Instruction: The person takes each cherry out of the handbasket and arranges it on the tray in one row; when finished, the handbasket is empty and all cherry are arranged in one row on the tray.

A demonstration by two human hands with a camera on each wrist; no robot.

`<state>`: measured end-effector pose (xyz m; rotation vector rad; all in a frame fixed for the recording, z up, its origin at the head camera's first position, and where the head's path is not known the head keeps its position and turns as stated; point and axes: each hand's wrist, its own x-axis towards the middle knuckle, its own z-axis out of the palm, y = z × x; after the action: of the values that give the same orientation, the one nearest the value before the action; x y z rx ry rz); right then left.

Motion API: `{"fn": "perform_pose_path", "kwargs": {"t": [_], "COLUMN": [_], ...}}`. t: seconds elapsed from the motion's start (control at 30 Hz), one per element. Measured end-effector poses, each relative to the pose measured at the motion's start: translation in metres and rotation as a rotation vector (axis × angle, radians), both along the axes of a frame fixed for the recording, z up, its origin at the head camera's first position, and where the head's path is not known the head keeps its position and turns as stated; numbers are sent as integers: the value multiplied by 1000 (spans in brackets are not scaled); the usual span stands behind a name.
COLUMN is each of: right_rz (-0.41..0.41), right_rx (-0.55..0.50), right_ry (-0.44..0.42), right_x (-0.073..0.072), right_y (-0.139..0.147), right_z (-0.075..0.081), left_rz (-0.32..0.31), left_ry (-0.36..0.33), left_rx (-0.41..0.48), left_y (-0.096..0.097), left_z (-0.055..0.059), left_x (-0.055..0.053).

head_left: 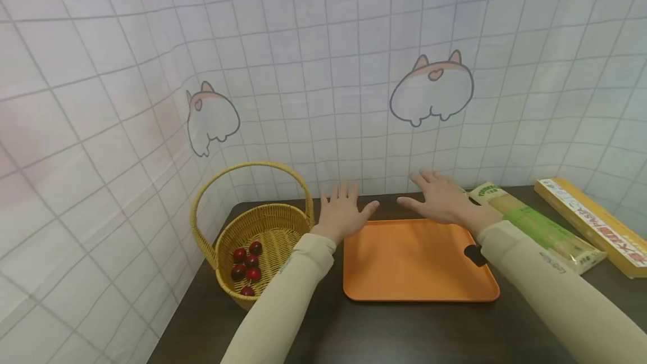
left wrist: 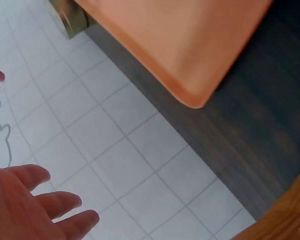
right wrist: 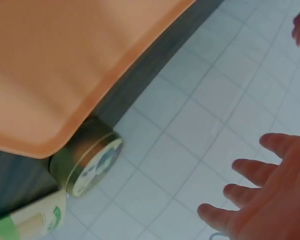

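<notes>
Both hands reach forward with spread, straight fingers and hold nothing. In the head view my left hand is between a yellow wicker basket and an orange tray, near the tray's far left corner. Several dark red cherries lie in the basket; the left sleeve covers part of its rim. My right hand hovers by the tray's far right part, its wrist and sleeve crossing over that side. The left wrist view shows the left fingers apart from everything; so do the right fingers in the right wrist view.
Right of the tray lie a green-and-clear packet and a long yellow box with printing. A round tin stands by the tray's corner, mostly hidden in the head view. A gridded white curtain backs the dark table.
</notes>
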<state>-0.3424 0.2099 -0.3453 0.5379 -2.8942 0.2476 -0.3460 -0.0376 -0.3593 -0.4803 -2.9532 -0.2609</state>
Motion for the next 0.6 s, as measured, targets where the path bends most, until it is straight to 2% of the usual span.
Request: {"fn": "perform_pose_path", "kwargs": {"t": [0.13, 0.27, 0.33, 0.47, 0.53, 0.6], "right_rz": [26, 60, 78, 104, 116, 128], "right_rx": [-23, -71, -96, -139, -156, -171], "right_ry": [-32, -147, -194, -235, -236, -232], "right_x": [10, 18, 21, 28, 31, 32], "right_y": [-3, -2, -1, -1, -2, -5], "right_z": [-10, -29, -38, -49, -54, -60], "left_rz": [-38, -119, -158, -181, -158, -123], "left_ry": [-25, -25, -12, 65, 116, 205], "left_rx": [41, 167, 246, 384, 467, 560], "left_y": [-6, -16, -25, -49, -65, -82], "left_z": [-9, -15, -14, -7, 0, 8], "left_x": [11, 31, 44, 65, 74, 81]}}
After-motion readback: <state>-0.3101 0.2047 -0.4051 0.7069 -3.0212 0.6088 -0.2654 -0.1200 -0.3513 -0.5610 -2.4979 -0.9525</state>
